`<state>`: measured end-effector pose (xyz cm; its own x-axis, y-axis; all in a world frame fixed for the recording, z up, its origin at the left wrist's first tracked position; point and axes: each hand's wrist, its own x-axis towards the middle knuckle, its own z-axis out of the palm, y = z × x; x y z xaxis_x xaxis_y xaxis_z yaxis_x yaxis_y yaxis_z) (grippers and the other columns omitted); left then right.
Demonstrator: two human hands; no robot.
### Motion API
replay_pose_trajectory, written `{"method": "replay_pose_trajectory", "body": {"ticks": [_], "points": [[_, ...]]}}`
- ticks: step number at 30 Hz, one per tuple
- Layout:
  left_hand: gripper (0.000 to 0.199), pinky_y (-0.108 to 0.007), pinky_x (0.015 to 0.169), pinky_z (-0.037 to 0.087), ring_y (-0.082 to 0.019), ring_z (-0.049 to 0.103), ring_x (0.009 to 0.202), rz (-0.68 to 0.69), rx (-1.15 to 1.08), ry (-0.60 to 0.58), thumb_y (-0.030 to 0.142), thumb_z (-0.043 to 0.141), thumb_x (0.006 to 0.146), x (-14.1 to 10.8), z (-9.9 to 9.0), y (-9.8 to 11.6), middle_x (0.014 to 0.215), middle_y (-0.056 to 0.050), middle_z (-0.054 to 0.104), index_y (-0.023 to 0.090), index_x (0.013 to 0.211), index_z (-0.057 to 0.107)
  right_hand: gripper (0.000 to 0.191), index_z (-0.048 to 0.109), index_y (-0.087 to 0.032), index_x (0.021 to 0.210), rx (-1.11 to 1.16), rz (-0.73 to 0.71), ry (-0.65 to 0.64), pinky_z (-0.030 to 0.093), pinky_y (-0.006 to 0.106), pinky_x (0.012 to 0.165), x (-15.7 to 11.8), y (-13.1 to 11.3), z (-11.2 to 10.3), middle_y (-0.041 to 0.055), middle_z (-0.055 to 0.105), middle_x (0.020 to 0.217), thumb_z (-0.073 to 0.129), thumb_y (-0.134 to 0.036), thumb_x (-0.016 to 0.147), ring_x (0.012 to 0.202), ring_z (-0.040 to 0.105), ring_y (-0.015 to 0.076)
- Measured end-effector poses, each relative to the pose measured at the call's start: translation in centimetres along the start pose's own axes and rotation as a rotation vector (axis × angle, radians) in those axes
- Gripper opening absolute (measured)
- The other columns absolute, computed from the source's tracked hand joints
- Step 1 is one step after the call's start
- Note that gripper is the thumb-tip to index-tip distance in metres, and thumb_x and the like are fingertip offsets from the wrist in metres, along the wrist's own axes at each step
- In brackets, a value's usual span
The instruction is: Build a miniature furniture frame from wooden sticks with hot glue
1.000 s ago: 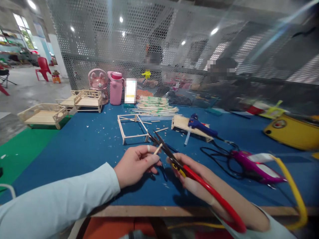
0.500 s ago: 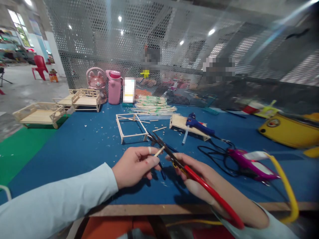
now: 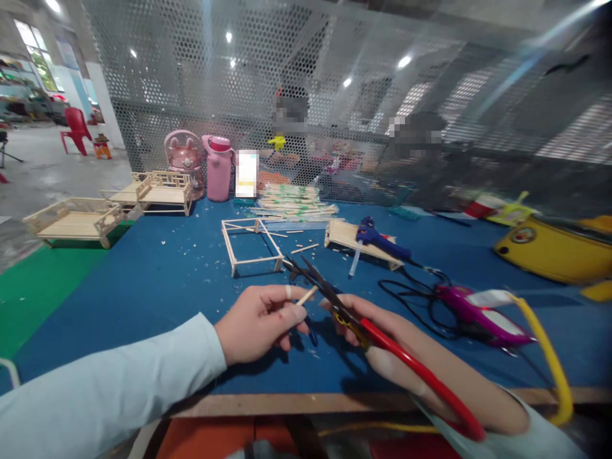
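Note:
My left hand [image 3: 265, 319] pinches a short wooden stick [image 3: 307, 295] between thumb and forefinger, its free end pointing up and right. In my right hand [image 3: 382, 344] is a pair of red-handled scissors [image 3: 406, 357]; the dark blades are parted and cross close to the stick's tip. Whether the blades touch the stick I cannot tell. Just beyond my hands stands a thin wooden stick frame [image 3: 253, 260] on short legs. Loose stick pieces [image 3: 306, 248] lie beside it. Under the blades, a dark blue-handled tool [image 3: 312, 335] is partly hidden by my left hand.
A blue glue gun [image 3: 382, 241] rests over a small wooden piece [image 3: 342, 236], its cable running to a purple power strip [image 3: 485, 315]. Bundled sticks [image 3: 291, 203], a pink bottle [image 3: 218, 169] and a lit phone [image 3: 247, 173] line the mesh. Miniature wooden beds [image 3: 71, 223] stand left; a yellow pouch [image 3: 549, 252] lies right.
The scissors and my right hand have shifted slightly right and down, and the blades have parted wider. My left hand still holds the stick in nearly the same place.

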<state>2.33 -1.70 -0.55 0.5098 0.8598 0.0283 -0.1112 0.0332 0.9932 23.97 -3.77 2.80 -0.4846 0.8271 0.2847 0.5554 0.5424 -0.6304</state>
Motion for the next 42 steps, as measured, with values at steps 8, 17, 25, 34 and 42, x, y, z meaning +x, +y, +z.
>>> {"method": "replay_pose_trajectory", "body": {"ticks": [8, 17, 25, 34, 42], "points": [[0.037, -0.017, 0.044, 0.039, -0.004, 0.047, 0.042, 0.014, 0.028, -0.006, 0.038, 0.061, 0.08, -0.1, 0.0, -0.2, 0.068, -0.003, 0.061, 0.016, 0.109, 0.067, 0.049, 0.049, -0.022, 0.124, 0.126, 0.107, -0.212, 0.05, 0.026, 0.057, 0.2, -0.3, -0.5, 0.0027, 0.059, 0.077, 0.053, -0.047, 0.082, 0.064, 0.056, 0.0165], [0.037, -0.017, 0.044, 0.039, -0.005, 0.048, 0.043, 0.012, 0.036, 0.009, 0.038, 0.059, 0.081, -0.1, 0.0, -0.2, 0.068, -0.003, 0.061, 0.016, 0.109, 0.067, 0.054, 0.048, -0.021, 0.124, 0.098, 0.113, -0.211, 0.048, 0.025, 0.055, 0.2, 0.4, 0.1, 0.0024, 0.058, 0.076, 0.049, -0.054, 0.082, 0.061, 0.055, 0.0161], [0.035, -0.017, 0.044, 0.038, -0.004, 0.047, 0.042, -0.005, 0.055, -0.008, 0.035, 0.058, 0.08, 0.1, -0.2, -0.1, 0.067, -0.002, 0.06, 0.015, 0.108, 0.067, 0.055, 0.052, -0.019, 0.123, 0.066, 0.15, -0.206, 0.049, 0.025, 0.06, 0.1, 0.8, 0.1, 0.0029, 0.061, 0.079, 0.056, -0.052, 0.079, 0.064, 0.055, 0.0153], [0.047, -0.019, 0.049, 0.041, -0.008, 0.057, 0.049, -0.095, -0.21, 0.065, 0.048, 0.071, 0.066, 0.3, 0.4, -0.4, 0.068, -0.002, 0.064, 0.013, 0.095, 0.064, 0.029, 0.06, -0.021, 0.101, -0.049, 0.169, -0.017, 0.046, 0.022, 0.054, 0.7, -0.6, 1.5, -0.0005, 0.064, 0.072, 0.052, -0.042, 0.083, 0.059, 0.056, 0.014], [0.051, -0.02, 0.057, 0.044, -0.011, 0.061, 0.064, -0.108, -0.388, 0.19, 0.048, 0.082, 0.049, 0.7, 0.8, -0.1, 0.069, -0.003, 0.066, 0.012, 0.078, 0.061, 0.047, 0.048, -0.022, 0.114, -0.176, 0.11, 0.197, 0.051, 0.033, 0.078, 1.7, -0.8, 4.5, 0.008, 0.063, 0.105, 0.064, -0.038, 0.072, 0.091, 0.063, 0.0224]]}}
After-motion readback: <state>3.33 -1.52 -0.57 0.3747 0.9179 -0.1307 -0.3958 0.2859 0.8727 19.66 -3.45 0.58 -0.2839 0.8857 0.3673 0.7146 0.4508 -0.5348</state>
